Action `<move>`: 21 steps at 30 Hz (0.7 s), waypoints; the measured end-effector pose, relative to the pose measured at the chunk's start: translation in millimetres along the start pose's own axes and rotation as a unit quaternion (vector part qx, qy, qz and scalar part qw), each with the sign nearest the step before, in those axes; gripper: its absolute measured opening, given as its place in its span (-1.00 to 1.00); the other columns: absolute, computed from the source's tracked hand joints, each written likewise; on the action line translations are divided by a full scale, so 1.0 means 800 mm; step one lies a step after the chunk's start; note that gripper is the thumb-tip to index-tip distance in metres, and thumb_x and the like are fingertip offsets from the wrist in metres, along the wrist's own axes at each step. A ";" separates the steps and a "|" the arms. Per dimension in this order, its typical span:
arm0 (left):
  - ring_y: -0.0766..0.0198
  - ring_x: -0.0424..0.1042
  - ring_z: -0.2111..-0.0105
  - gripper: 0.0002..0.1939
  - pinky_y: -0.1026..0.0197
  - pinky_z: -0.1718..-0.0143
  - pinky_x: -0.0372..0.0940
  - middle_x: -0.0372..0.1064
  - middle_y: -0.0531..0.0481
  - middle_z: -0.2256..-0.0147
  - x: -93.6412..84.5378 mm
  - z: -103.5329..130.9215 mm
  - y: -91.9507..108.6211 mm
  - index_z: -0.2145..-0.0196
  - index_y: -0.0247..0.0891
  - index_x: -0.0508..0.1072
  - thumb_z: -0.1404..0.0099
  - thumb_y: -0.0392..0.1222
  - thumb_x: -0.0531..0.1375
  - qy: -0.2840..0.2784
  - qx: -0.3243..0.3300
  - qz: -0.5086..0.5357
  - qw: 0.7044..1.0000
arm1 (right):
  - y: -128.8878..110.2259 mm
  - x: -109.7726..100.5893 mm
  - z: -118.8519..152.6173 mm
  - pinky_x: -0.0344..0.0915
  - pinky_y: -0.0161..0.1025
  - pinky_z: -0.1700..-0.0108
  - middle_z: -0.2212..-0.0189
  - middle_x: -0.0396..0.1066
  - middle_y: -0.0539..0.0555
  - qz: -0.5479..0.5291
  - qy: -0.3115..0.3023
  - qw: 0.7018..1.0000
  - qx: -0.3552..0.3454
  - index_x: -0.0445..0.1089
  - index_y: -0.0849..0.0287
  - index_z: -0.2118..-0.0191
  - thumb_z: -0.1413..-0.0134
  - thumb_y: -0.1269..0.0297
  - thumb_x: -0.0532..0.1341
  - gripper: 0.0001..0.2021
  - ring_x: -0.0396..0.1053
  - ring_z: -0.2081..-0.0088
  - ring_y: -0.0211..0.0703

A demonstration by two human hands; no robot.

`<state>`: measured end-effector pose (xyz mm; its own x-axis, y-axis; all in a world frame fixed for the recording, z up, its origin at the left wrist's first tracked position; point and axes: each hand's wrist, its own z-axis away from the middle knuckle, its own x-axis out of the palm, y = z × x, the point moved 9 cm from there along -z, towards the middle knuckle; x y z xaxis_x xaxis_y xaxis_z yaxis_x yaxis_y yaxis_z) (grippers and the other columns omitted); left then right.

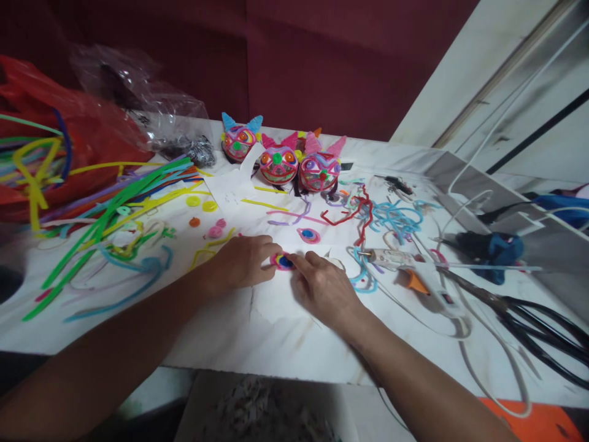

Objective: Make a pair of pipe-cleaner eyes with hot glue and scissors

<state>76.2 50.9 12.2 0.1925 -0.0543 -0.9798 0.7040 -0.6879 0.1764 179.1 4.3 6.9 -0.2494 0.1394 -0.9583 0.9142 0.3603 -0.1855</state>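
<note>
On the white table in front of me lies a small eye-shaped coil of pipe cleaner (282, 262), with pink, yellow and blue parts. From its left side my left hand (243, 261) pinches it, the fingers closed at its edge. My right hand (324, 291) is closed, with the index finger pressing on the coil's right part and the other fingers curled. Just beyond them rests a second pipe-cleaner eye (308, 235), pink with a blue middle. White paper (273, 298) lies under the hands.
Several decorated balls with ears (278, 164) stand at the back. Green pipe cleaners (105, 218) and a red bag (92, 123) are left. On the right lie a glue gun (427, 276), its looping cable, black-handled scissors (510, 307) and tangled blue pipe cleaners (398, 218).
</note>
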 end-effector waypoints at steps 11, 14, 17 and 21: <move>0.20 0.49 0.30 -0.75 0.23 0.34 0.25 0.49 -0.02 0.27 0.001 0.001 -0.001 0.13 -0.18 0.55 -0.25 -0.25 0.16 0.009 0.000 -0.001 1.000 | -0.002 -0.002 0.001 0.08 -0.19 0.35 0.28 0.49 0.16 0.007 -0.003 1.000 -0.006 0.49 0.21 -0.06 -0.22 0.37 0.05 -0.61 0.38 0.34 -0.12; 0.19 0.49 0.29 -0.75 0.22 0.33 0.26 0.50 -0.02 0.25 0.000 0.001 0.000 0.14 -0.18 0.55 -0.25 -0.25 0.17 0.012 0.001 -0.001 1.000 | -0.004 -0.002 0.001 0.10 -0.18 0.34 0.27 0.49 0.16 0.010 -0.004 1.000 -0.008 0.48 0.22 -0.08 -0.22 0.37 0.04 -0.60 0.39 0.33 -0.10; 0.19 0.49 0.30 -0.75 0.21 0.33 0.27 0.49 -0.03 0.26 0.000 0.001 0.000 0.14 -0.19 0.55 -0.24 -0.26 0.17 0.016 0.000 -0.006 1.000 | -0.005 -0.003 0.001 0.12 -0.17 0.32 0.28 0.50 0.17 0.012 0.000 1.000 -0.009 0.49 0.22 -0.08 -0.23 0.36 0.04 -0.60 0.40 0.33 -0.09; 0.20 0.49 0.30 -0.74 0.23 0.33 0.28 0.50 -0.02 0.27 -0.002 0.001 0.000 0.13 -0.18 0.56 -0.23 -0.25 0.18 0.026 0.002 -0.008 1.000 | -0.001 -0.003 0.003 0.18 -0.18 0.29 0.28 0.50 0.16 -0.013 0.004 1.000 -0.007 0.49 0.23 -0.09 -0.20 0.39 0.03 -0.58 0.42 0.31 -0.09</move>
<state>75.5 50.2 13.4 0.2171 -0.0050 -0.9761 0.7039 -0.6920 0.1601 179.5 1.6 8.8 -0.2765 0.1378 -0.9511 0.9025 0.3772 -0.2077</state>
